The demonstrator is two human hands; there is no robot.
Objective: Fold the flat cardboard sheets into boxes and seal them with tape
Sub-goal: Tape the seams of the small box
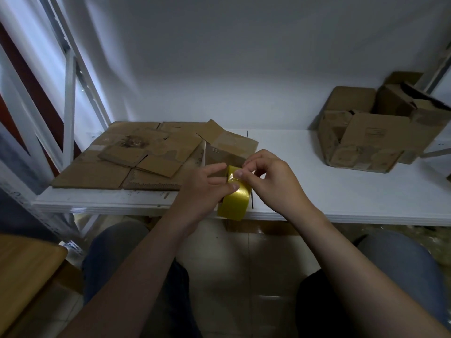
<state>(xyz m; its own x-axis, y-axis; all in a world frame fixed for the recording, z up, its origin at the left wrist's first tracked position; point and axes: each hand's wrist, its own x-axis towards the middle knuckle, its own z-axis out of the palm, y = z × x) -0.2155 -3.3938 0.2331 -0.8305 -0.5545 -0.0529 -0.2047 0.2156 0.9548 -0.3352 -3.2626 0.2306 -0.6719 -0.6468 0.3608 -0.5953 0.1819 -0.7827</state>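
A yellow tape roll (235, 203) stands on edge at the front edge of the white shelf (341, 191). My left hand (205, 184) grips the roll from the left, thumb on its top. My right hand (266, 176) pinches the loose tape end at the top of the roll. Just behind my hands stands a small folded cardboard box (229, 147) with one flap raised. Flat cardboard sheets (117, 164) lie stacked on the left part of the shelf.
Several folded cardboard boxes (375, 132) with open flaps sit at the right rear of the shelf. A white metal rack frame (69, 98) rises on the left. A wooden surface (22, 274) is at the lower left. My knees are below the shelf.
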